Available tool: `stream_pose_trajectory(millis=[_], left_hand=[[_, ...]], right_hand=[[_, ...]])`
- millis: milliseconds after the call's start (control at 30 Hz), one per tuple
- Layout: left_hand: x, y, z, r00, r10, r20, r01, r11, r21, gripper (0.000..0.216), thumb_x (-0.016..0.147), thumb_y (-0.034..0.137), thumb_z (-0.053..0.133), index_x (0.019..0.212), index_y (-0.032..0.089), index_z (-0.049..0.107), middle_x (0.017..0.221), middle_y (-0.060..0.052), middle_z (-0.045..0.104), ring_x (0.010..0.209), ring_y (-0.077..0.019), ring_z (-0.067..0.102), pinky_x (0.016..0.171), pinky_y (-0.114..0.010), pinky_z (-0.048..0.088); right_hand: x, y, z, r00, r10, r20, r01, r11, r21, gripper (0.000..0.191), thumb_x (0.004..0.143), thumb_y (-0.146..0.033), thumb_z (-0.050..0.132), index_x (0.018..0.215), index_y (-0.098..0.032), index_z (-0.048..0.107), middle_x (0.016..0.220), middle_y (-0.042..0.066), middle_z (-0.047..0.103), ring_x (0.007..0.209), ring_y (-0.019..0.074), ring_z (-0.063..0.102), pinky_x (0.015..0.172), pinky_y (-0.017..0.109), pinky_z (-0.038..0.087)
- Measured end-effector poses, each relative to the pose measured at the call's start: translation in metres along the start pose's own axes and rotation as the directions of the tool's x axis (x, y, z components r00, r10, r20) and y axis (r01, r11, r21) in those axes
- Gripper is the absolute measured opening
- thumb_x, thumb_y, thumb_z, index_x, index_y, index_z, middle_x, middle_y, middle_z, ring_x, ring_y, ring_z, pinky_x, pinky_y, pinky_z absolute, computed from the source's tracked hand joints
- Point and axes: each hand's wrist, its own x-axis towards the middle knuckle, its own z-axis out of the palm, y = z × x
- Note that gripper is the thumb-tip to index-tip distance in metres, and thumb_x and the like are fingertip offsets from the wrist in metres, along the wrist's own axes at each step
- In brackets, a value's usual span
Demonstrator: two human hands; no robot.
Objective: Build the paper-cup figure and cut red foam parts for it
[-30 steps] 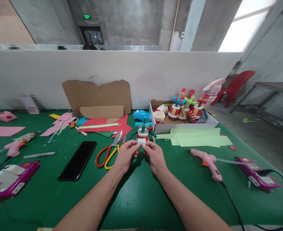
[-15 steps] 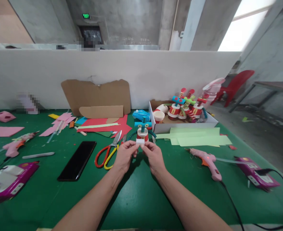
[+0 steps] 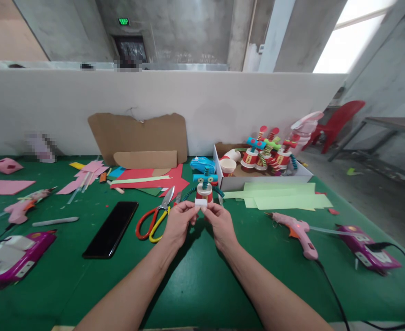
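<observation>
White piece (image 3: 200,202), long axis sideways, in pinch of left hand (image 3: 179,224) and right hand (image 3: 221,224)

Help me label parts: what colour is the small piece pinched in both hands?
The small piece is white, seen best in the head view.

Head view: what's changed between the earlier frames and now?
Very little: the small white piece has shifted slightly left in front of the cup figure. The left hand and right hand both still pinch it; nothing else taken up, nothing let go. Scissors, phone and right-side glue gun stayed put.
</observation>
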Motion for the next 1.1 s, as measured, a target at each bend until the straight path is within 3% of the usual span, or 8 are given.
stream_pose_trajectory(millis=[1100], left_hand=[[-0.0003,0.0010,0.0012,1.000,-0.024,0.012,0.025,0.999,-0.048,0.034,0.045,0.033,0.084,0.061,0.013,0.061,0.045,0.005,0.051,0.040,-0.0047,0.042,0.041,-0.017,0.030]], right_hand=[[0.0016,0.0007,-0.0008,1.000,-0.002,-0.017,0.002,1.000,0.004,0.021,0.058,-0.032,0.077,0.069,-0.016,0.070,0.061,-0.001,0.061,0.055,0.0091,0.043,0.056,0.024,0.033]])
